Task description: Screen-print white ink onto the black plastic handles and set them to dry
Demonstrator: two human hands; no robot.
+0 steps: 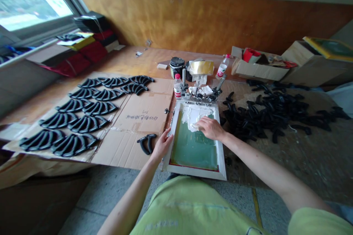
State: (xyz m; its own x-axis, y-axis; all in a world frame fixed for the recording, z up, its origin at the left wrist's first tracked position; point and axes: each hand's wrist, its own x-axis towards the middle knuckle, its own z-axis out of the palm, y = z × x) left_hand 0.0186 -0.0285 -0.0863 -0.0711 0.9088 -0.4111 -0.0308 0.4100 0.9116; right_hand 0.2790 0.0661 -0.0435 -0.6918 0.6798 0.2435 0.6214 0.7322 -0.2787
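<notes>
A screen-printing frame [222, 154] with a pale border and green mesh lies in front of me, its far end at a metal clamp [200, 95]. White smears cover the far part of the mesh. My right hand [211, 127] is closed on a crumpled white wipe [194, 125] and presses it against the mesh; the fingertips are partly hidden. At the frame's left rail, my left hand [163, 144] grips the edge with bent fingers. Two curved black plastic pieces [147, 143] lie on cardboard just left of that hand.
Fanned rows of black curved pieces [74, 145] cover the cardboard [138, 114] on the left. To the right lies a loose black pile [264, 110]. Behind the clamp stand a paint tub [177, 67] and two bottles [177, 86] [223, 67]. An open carton [259, 69] sits at back right.
</notes>
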